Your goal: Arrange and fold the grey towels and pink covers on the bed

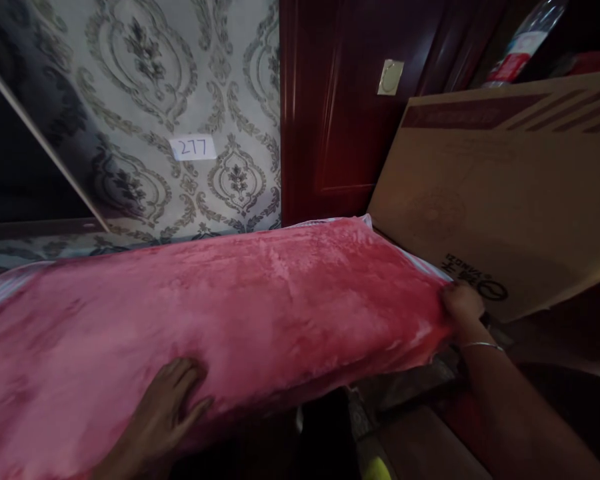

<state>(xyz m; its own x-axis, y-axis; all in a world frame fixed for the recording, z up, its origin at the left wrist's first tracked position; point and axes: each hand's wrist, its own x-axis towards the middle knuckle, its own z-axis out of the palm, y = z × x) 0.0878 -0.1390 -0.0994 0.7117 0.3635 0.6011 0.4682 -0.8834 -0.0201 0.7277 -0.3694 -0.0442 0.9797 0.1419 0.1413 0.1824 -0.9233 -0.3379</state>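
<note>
A large folded pink plush blanket [240, 313] stretches across the view from the left edge to the right of the middle. My left hand [167, 410] lies flat on its near edge with fingers spread. My right hand [461, 303], a thin bangle on its wrist, is closed on the blanket's right end, next to a big cardboard box [505, 193] that leans just behind it.
Patterned grey wallpaper with a small label reading 277 [193, 148] fills the back left. A dark red wooden door [350, 100] stands behind the blanket. A plastic bottle [523, 43] sits above the box. The floor below is dark.
</note>
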